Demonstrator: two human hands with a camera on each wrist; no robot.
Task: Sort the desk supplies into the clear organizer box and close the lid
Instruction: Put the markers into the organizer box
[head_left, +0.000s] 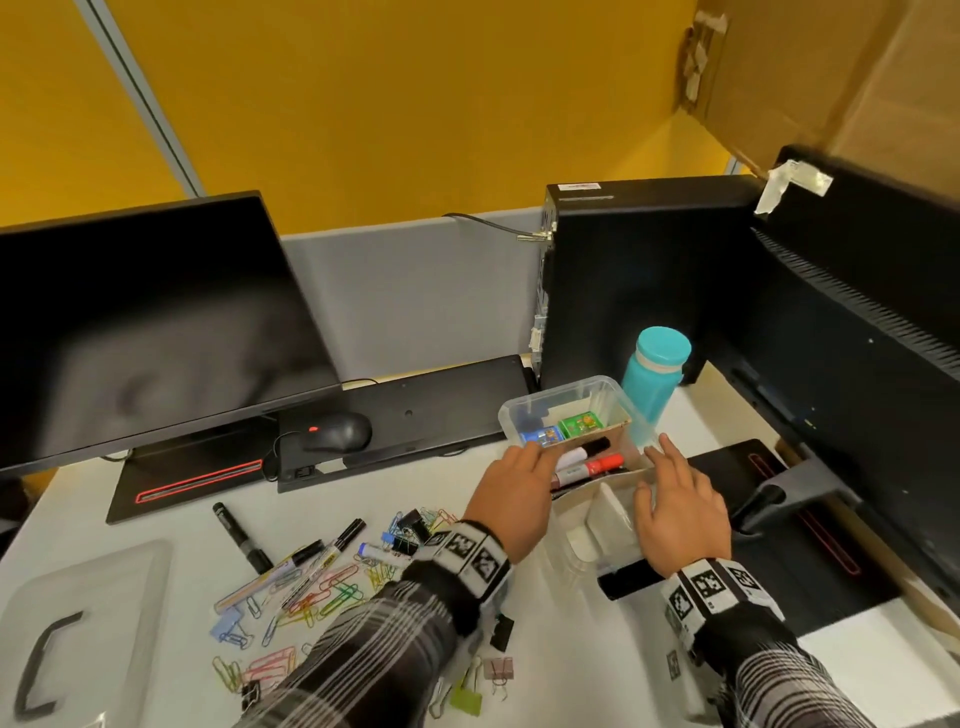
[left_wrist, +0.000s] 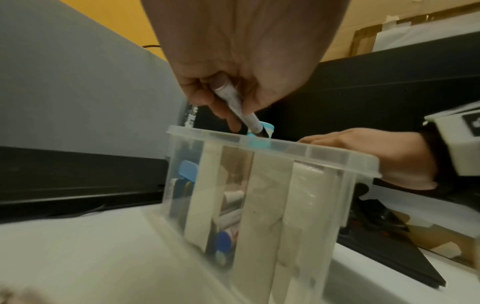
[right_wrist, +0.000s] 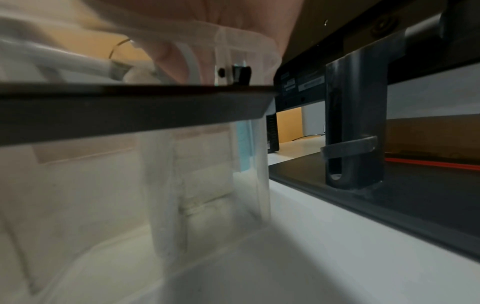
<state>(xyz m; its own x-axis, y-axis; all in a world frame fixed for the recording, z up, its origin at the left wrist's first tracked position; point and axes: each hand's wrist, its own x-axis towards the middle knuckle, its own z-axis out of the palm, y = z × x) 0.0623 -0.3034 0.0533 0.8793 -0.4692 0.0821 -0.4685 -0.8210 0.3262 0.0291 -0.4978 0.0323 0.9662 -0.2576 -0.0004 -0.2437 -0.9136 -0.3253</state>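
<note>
The clear organizer box (head_left: 563, 397) stands open at desk centre, split by cardboard dividers; it holds a black-capped marker (head_left: 592, 447), a red marker (head_left: 600, 466) and small green and blue packets (head_left: 582, 422). My left hand (head_left: 535, 456) hovers over its left rim, pinching a grey marker (left_wrist: 233, 102) that points down into the box (left_wrist: 259, 205). My right hand (head_left: 657, 467) rests with straight fingers on the right rim. Loose markers (head_left: 306, 564), paper clips (head_left: 332, 592) and binder clips (head_left: 410, 527) lie on the desk to the left. The lid (head_left: 88, 623) lies at the near left.
A teal bottle (head_left: 655, 374) stands just behind the box. A monitor (head_left: 145, 322), mouse (head_left: 337, 431) and keyboard (head_left: 415, 410) are to the left, a PC tower (head_left: 649, 270) behind, and a second monitor's stand (head_left: 769, 499) close on the right.
</note>
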